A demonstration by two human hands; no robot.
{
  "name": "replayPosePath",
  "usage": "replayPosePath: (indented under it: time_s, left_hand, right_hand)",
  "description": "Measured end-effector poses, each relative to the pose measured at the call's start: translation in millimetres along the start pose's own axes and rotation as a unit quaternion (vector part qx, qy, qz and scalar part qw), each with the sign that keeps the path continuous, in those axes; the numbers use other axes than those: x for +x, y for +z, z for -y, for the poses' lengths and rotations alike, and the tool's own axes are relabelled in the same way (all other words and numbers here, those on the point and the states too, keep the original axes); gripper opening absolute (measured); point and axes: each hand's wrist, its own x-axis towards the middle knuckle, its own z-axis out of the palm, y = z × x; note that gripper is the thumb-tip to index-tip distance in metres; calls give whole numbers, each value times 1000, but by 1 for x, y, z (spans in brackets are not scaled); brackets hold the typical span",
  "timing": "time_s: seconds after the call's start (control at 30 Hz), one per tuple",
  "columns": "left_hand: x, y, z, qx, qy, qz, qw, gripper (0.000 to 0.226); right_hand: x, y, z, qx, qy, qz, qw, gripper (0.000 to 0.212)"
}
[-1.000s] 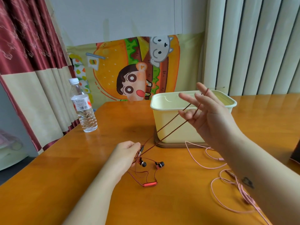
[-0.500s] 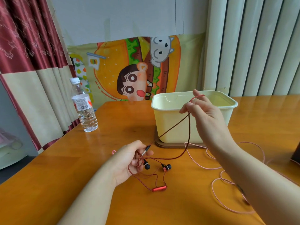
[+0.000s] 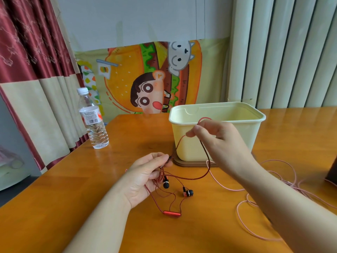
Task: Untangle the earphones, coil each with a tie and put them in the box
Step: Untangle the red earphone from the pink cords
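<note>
The red braided earphones [image 3: 183, 193] hang from both hands over the wooden table. My left hand [image 3: 145, 177] pinches the plug end and a gathered bunch of the red cable, with the two black-tipped earbuds and the red remote dangling below it. Raised in front of the box, my right hand [image 3: 218, 136] pinches a loop of the same cable between thumb and fingers. A slack strand sags between the hands. The pale yellow box [image 3: 249, 136] stands open on a brown base behind my right hand. The pink earphones [image 3: 255, 201] lie loose on the table at the right.
A water bottle [image 3: 94, 123] stands at the table's [image 3: 54, 207] left edge beside the red and cream curtain. A dark object [image 3: 331, 172] pokes in at the right edge. A cartoon burger cloth hangs on the wall behind.
My right hand went from spread fingers with taut cable wrapped round them to a pinch on one loop, lower and closer. The cable went slack. My left hand gathered more cable.
</note>
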Motion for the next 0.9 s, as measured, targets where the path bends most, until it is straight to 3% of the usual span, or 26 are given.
replayPosePath:
  time_s: [0.2, 0.3, 0.37, 0.4, 0.47, 0.53, 0.6, 0.7, 0.83, 0.9]
  left_hand:
    - [-1, -2, 0, 5, 7, 15, 1000, 27]
    - [-4, -2, -2, 34, 17, 21, 999, 25]
    - [-4, -1, -2, 61, 22, 30, 997, 22]
    - [-5, -1, -1, 75, 24, 41, 996, 22]
    - [-4, 0, 1, 94, 25, 66, 993, 24]
    - [-4, 1, 3, 111, 25, 76, 991, 29]
    - [-3, 0, 5, 127, 26, 76, 989, 35]
    - [-2, -4, 2, 125, 31, 64, 990, 33]
    - [-1, -4, -1, 67, 39, 24, 997, 18]
    - [0, -5, -2, 7, 47, 25, 999, 15]
  right_hand:
    - [5, 1, -9, -54, 36, 41, 997, 25]
    - [6, 0, -18, -104, 42, -53, 992, 41]
    - [6, -4, -17, -139, -7, -82, 987, 60]
    - [5, -5, -15, -158, -41, -58, 985, 67]
    - [2, -3, -9, -160, -87, 65, 981, 67]
    - [-3, 5, -6, -145, -102, 207, 962, 51]
    - [-5, 10, -9, -152, -118, 251, 949, 31]
    - [2, 6, -14, -116, -78, 197, 970, 14]
    - [10, -3, -21, -77, -21, 53, 995, 10]
    - [10, -2, -26, -84, -7, 65, 994, 13]
